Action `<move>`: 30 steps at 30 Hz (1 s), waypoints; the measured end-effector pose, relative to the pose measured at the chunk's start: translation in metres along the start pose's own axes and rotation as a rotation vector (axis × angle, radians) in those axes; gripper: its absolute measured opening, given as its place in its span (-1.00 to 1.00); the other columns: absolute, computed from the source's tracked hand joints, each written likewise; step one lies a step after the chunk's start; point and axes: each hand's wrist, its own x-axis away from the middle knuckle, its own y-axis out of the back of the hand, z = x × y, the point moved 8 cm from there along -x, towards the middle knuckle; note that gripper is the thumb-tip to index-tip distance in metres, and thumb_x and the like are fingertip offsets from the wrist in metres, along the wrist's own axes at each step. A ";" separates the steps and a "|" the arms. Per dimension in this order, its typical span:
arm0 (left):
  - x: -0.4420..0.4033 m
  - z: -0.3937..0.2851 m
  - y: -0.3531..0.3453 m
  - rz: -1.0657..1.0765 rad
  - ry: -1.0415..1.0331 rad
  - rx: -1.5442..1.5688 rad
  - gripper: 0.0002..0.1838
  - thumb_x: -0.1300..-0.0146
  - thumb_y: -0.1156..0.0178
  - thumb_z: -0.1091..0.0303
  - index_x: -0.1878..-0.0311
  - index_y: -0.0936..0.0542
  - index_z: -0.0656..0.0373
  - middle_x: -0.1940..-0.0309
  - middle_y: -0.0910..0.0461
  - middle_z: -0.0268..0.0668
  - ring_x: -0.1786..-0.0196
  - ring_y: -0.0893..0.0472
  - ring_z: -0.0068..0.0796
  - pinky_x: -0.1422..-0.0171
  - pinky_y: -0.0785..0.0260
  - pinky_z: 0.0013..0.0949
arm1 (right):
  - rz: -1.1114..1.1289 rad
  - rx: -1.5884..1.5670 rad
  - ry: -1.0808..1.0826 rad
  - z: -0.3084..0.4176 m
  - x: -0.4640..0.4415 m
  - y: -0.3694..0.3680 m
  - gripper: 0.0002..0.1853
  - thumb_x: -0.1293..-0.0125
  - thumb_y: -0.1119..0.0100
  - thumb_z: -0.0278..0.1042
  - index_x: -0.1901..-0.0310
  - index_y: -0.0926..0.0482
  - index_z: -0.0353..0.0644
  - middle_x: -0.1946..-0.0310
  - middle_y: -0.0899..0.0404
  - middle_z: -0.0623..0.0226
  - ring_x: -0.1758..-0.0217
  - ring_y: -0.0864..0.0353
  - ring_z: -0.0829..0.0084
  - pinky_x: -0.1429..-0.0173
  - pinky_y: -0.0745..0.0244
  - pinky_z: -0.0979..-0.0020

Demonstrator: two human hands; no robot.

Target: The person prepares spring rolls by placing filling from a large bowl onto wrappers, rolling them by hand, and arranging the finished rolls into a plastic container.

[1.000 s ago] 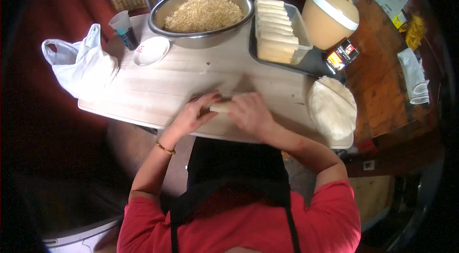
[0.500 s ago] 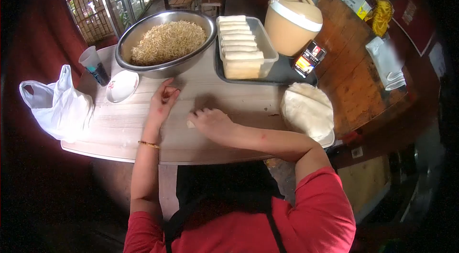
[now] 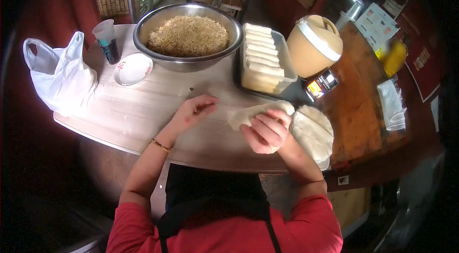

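Observation:
My right hand (image 3: 267, 131) is raised over the right part of the table, its fingers closed on a thin, pale lumpia wrapper (image 3: 241, 115). The sheet droops to the left of the fingers. Beside it on the right lies a stack of round wrappers (image 3: 311, 131). Over the middle of the table is my left hand (image 3: 195, 110), loosely curled, with thumb and fingers apart and nothing visible between them. Several rolled lumpia (image 3: 262, 53) lie in a row in a clear plastic container (image 3: 288, 80) beyond my hands.
A steel bowl (image 3: 141, 47) of bean sprouts (image 3: 189, 35) stands at the back. To its left are a small white dish (image 3: 134, 69), a plastic cup (image 3: 107, 43) and a white plastic bag (image 3: 62, 78). A beige jug (image 3: 313, 45) and a phone (image 3: 321, 86) stand at right.
My right hand has left the table's middle, moved right and lifted, and now has a wrapper in it. My left hand has shifted slightly right. The view has tilted.

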 end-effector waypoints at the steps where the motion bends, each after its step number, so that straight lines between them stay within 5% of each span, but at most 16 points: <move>1: 0.000 -0.014 -0.004 -0.005 0.005 0.001 -0.70 -0.32 -0.21 0.38 -0.10 -0.57 0.17 0.16 -0.67 -0.28 0.19 -0.59 -0.64 0.08 -0.44 -0.48 | -0.060 0.024 0.022 0.003 0.001 0.003 -0.73 -0.02 -0.29 -0.34 0.17 -0.61 0.15 0.14 -0.51 0.47 0.02 -0.50 0.51 -0.24 -0.38 0.25; 3: 0.001 -0.048 -0.015 0.022 -0.025 0.280 -0.72 -0.34 -0.18 0.43 -0.09 -0.57 0.22 0.09 -0.65 -0.29 0.12 -0.59 -0.62 0.03 -0.41 -0.49 | -0.037 0.019 0.035 0.003 0.000 0.003 -0.69 -0.01 -0.29 -0.35 0.15 -0.61 0.19 0.15 -0.48 0.52 0.01 -0.48 0.53 -0.22 -0.39 0.25; 6: -0.002 -0.079 -0.023 0.047 -0.170 0.285 -0.72 -0.34 -0.17 0.45 -0.10 -0.57 0.22 0.09 -0.65 -0.29 0.08 -0.60 -0.60 0.02 -0.41 -0.49 | 0.008 -0.006 0.100 -0.003 -0.003 0.005 -0.70 -0.02 -0.29 -0.32 0.14 -0.61 0.16 0.13 -0.49 0.48 0.01 -0.49 0.49 -0.22 -0.38 0.22; 8: -0.013 -0.065 -0.024 0.031 -0.124 0.246 -0.72 -0.34 -0.16 0.46 -0.10 -0.57 0.22 0.10 -0.65 -0.30 0.08 -0.60 -0.60 0.01 -0.41 -0.49 | 0.109 -0.041 -0.038 -0.028 -0.006 0.004 -0.67 0.02 -0.34 -0.34 0.14 -0.60 0.09 0.12 -0.49 0.42 0.01 -0.49 0.40 -0.19 -0.37 0.20; 11: -0.033 -0.016 -0.012 -0.040 -0.058 0.217 -0.75 -0.35 -0.15 0.47 -0.07 -0.57 0.23 0.13 -0.66 -0.31 0.09 -0.60 -0.59 0.00 -0.43 -0.49 | 0.158 0.013 -0.499 -0.105 0.010 -0.001 -0.56 -0.08 -0.37 -0.39 -0.01 -0.48 -0.19 0.17 -0.52 0.19 0.14 -0.49 0.16 -0.02 -0.37 0.14; 14: -0.035 0.012 0.005 -0.143 -0.076 0.267 -0.79 -0.36 -0.14 0.46 -0.02 -0.59 0.27 0.19 -0.66 -0.31 0.15 -0.61 -0.57 0.04 -0.46 -0.49 | 0.061 -0.127 -1.034 -0.188 0.039 -0.001 -0.38 -0.09 -0.39 -0.52 -0.22 -0.40 -0.18 0.23 -0.48 0.27 0.13 -0.50 0.40 0.01 -0.46 0.37; 20: -0.026 0.038 0.028 -0.300 0.011 0.223 -0.81 -0.36 -0.15 0.42 0.05 -0.61 0.31 0.27 -0.65 -0.30 0.28 -0.62 -0.56 0.14 -0.49 -0.49 | 0.214 -0.427 -1.478 -0.263 0.133 -0.035 -0.45 -0.13 -0.37 -0.43 -0.19 -0.47 -0.11 0.19 -0.46 0.37 0.12 -0.47 0.46 -0.03 -0.47 0.41; 27: -0.017 0.015 0.024 -0.257 0.032 -0.193 -0.83 -0.31 -0.21 0.41 0.09 -0.63 0.26 0.35 -0.66 -0.25 0.36 -0.63 -0.56 0.25 -0.47 -0.49 | 0.250 -0.346 -1.364 -0.264 0.125 -0.046 -0.48 -0.10 -0.38 -0.53 -0.13 -0.50 -0.14 0.27 -0.52 0.42 0.23 -0.48 0.55 0.04 -0.50 0.48; 30: -0.019 0.023 0.022 -0.270 -0.010 -0.202 -0.83 -0.29 -0.22 0.43 0.09 -0.63 0.25 0.34 -0.66 -0.20 0.37 -0.64 -0.54 0.25 -0.48 -0.45 | 0.235 -0.635 -1.250 -0.271 0.115 -0.061 -0.47 -0.13 -0.33 -0.63 -0.14 -0.38 -0.24 0.18 -0.54 0.40 0.18 -0.51 0.56 -0.05 -0.49 0.50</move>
